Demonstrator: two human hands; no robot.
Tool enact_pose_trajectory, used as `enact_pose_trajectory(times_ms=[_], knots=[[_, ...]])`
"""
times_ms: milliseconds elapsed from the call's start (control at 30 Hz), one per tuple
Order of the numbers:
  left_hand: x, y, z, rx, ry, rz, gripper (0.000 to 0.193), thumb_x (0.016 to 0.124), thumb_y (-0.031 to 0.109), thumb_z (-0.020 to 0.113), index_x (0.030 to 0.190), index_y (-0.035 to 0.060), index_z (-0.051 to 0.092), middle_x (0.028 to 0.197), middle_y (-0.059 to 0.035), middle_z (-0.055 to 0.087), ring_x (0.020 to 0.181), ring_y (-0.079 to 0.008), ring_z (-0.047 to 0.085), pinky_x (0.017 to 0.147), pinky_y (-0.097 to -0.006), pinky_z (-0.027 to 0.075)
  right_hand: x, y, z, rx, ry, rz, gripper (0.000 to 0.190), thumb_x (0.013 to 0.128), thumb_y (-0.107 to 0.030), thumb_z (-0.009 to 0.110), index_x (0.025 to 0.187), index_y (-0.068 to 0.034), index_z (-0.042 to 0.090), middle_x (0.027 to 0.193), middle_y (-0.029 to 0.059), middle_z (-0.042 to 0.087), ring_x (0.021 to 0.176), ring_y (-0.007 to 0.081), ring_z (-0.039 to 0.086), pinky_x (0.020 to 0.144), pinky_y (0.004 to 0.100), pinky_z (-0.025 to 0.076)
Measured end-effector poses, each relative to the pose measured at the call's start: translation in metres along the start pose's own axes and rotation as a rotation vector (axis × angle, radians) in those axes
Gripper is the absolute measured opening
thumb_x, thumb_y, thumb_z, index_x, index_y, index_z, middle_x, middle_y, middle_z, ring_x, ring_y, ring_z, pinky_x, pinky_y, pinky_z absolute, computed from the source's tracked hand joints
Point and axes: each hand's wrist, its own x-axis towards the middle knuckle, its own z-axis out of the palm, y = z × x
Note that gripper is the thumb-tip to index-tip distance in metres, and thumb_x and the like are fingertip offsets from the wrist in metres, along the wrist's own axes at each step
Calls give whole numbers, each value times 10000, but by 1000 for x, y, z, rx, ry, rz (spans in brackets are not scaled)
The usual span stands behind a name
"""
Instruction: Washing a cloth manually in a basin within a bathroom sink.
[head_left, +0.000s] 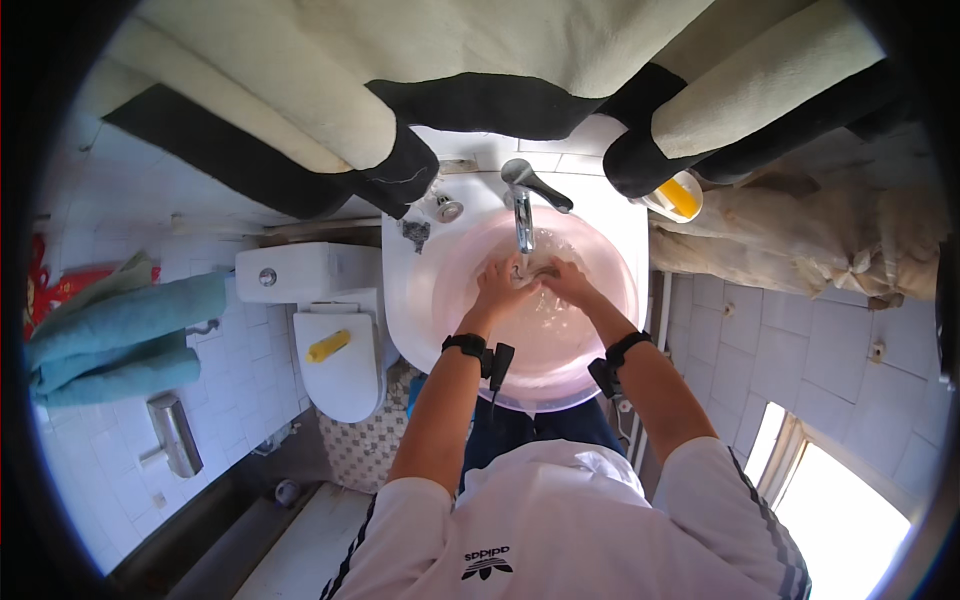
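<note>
A pink translucent plastic basin (541, 345) with water in it stands in the white washbasin (409, 300). Above its far part reaches the spout of a chrome faucet (524, 225), with water running from it. My left hand (504, 291) is under the spout on the left, fingers curved beside the stream. Close by on the right, my right hand (568, 283) has its fingers bent at a small greyish item (546, 271), too blurred to name. The fingertips of both hands nearly meet. Black bands are on both wrists.
Left of the washbasin stands a toilet (341, 382) with a yellow tube or bottle (328, 346) on its lid. A grey scrubber (415, 235) lies on the washbasin's rim. A white cup (688, 208) holding something yellow is at the right corner. A curtain (487, 45) hangs beyond the faucet.
</note>
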Motion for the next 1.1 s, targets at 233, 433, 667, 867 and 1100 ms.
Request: enact_pose_trajectory(times_ms=[233, 433, 667, 867, 1100], knots=[[6, 38, -25, -794, -224, -452, 976, 749, 588, 786, 1517, 230, 301, 1473, -197, 319, 1352, -428, 368, 880, -512, 519, 1, -13, -1, 834, -74, 332, 511, 978, -621, 355, 1085, -214, 645, 936, -21, 643, 780, 109, 583, 620, 295, 440], [2, 56, -7, -1256, 2, -399, 726, 856, 383, 757, 1424, 138, 376, 1214, -161, 557, 1095, -291, 600, 715, -374, 588, 4, -22, 17, 1181, -127, 196, 629, 1003, -640, 258, 1123, -123, 594, 938, 10, 624, 818, 119, 592, 633, 282, 442], [11, 27, 7, -1753, -51, -306, 97, 955, 193, 597, 938, 124, 531, 808, -37, 629, 615, -180, 626, 535, -299, 538, -31, -57, 8, 1003, -350, 21, 771, 1011, -640, 147, 1361, -61, 518, 1067, 44, 665, 1000, 138, 584, 859, 262, 393], [2, 39, -18, -1752, 314, -443, 130, 972, 215, 575, 1036, 102, 567, 935, -45, 635, 795, -176, 648, 649, -311, 563, -74, -73, -24, 805, -27, -22, 573, 1041, -513, 277, 1310, -99, 568, 1168, 72, 698, 1080, 157, 614, 918, 302, 409], [-12, 81, -55, -1710, 433, -522, 133, 973, 165, 557, 893, 60, 570, 806, -83, 610, 616, -196, 619, 532, -341, 556, -112, -15, -51, 580, 176, -87, 389, 1033, -329, 406, 1141, -63, 668, 976, 61, 715, 904, 156, 660, 796, 278, 466]])
